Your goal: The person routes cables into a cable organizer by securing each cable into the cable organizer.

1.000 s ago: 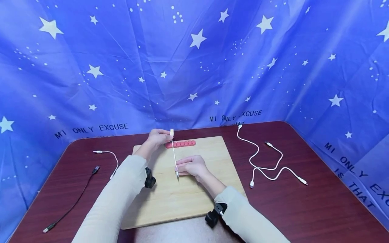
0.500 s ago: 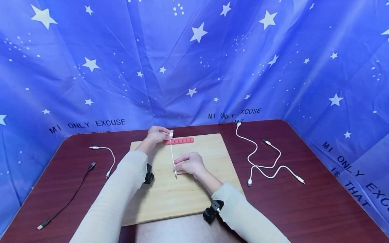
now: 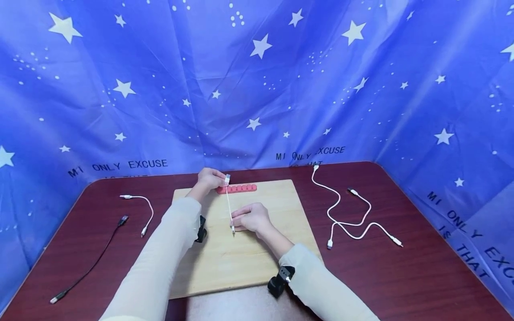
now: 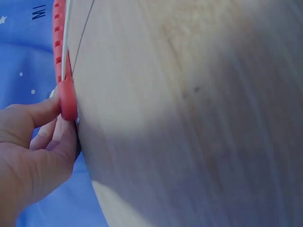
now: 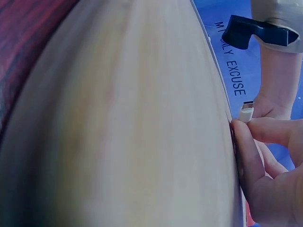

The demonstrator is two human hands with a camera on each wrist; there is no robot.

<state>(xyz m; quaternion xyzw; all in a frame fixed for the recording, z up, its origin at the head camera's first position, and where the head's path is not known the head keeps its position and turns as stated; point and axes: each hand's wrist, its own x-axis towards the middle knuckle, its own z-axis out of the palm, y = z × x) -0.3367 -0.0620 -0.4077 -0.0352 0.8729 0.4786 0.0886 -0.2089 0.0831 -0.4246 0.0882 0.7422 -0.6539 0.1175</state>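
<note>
A short white USB cable (image 3: 229, 203) is stretched between my two hands over the wooden board (image 3: 261, 258). My left hand (image 3: 210, 179) pinches it near the flat USB plug (image 3: 227, 179), at the left end of a red cable holder (image 3: 242, 188). In the left wrist view, the thumb and fingers touch the holder's rounded end (image 4: 68, 100), and the plug is mostly hidden. Lower on the board, my right hand (image 3: 254, 217) pinches the other end between thumb and fingertips. Its small metal-tipped connector (image 5: 246, 112) sticks out past the fingers in the right wrist view.
Left of the board, a short white cable (image 3: 151, 213) and a black cable (image 3: 98, 258) lie on the dark red table (image 3: 401, 276). Two crossing white cables (image 3: 339, 221) lie to the right. A blue starry cloth (image 3: 257, 89) hangs behind.
The USB plug in my left hand has come down slightly, closer to the red holder. My right hand keeps its grip in nearly the same place. The head view has shifted a little.
</note>
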